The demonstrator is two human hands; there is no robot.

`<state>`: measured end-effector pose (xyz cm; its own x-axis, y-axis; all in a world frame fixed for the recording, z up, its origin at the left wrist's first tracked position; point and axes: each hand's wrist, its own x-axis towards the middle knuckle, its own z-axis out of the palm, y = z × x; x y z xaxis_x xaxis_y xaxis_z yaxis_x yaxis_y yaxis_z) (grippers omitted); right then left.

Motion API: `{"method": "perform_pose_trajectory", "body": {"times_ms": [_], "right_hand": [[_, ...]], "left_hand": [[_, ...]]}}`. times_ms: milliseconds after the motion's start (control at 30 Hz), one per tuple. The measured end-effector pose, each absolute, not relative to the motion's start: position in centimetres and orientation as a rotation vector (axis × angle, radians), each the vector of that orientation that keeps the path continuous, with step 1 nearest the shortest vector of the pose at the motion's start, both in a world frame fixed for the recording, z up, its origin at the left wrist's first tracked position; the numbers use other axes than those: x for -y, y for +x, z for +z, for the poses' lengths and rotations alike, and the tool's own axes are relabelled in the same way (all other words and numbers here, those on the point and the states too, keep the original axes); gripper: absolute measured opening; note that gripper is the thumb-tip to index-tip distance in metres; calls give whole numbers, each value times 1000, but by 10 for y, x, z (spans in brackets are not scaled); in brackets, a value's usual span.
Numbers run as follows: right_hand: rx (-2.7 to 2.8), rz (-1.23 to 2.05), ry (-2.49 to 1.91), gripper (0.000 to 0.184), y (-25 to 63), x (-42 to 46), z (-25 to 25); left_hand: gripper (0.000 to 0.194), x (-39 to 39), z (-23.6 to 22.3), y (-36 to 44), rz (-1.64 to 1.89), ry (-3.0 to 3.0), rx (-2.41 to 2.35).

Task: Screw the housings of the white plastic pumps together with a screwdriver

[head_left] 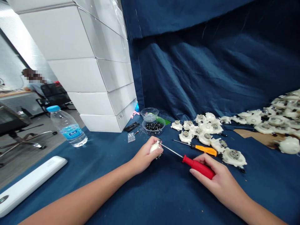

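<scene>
My left hand [145, 156] is closed around a small cream plastic motor housing [154, 149], most of it hidden by the fingers. In my right hand [214, 172] is a screwdriver [199, 166] with a red handle, its shaft slanting up and left. The screwdriver's tip meets the housing's upper edge by my left thumb and fingers; whether a screw sits there is too small to tell. Just beyond my right hand lies a second screwdriver [205, 150] with an orange and black handle. Several similar cream motor housings [234, 156] lie close by on the blue cloth.
Clear plastic tubs [153, 127], one with small black parts, stand behind my left hand. A small plastic bag [131, 137] lies beside them. White boxes [100, 75] are stacked at the left, near a water bottle [70, 129] and a long white device [32, 184]. More housings [281, 115] pile up far right.
</scene>
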<state>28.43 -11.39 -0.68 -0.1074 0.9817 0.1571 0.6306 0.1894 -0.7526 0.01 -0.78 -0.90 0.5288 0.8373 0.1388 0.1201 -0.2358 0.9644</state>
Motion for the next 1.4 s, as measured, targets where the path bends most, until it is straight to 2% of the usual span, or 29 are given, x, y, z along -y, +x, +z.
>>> {"method": "perform_pose_trajectory", "body": {"times_ms": [167, 367, 767, 1100, 1400], "right_hand": [[1799, 716, -1535, 31, 283, 113, -14], [1757, 634, -1507, 23, 282, 112, -17], [1799, 540, -1475, 21, 283, 115, -14], [1774, 684, -1529, 24, 285, 117, -9], [1680, 943, -1501, 28, 287, 113, -10]], "left_hand": [[29, 9, -7, 0, 816, 1689, -793], [31, 9, -7, 1, 815, 1683, -774], [32, 17, -7, 6, 868, 1635, -802], [31, 20, -7, 6, 856, 1660, -815], [32, 19, -8, 5, 863, 1638, -808]]}}
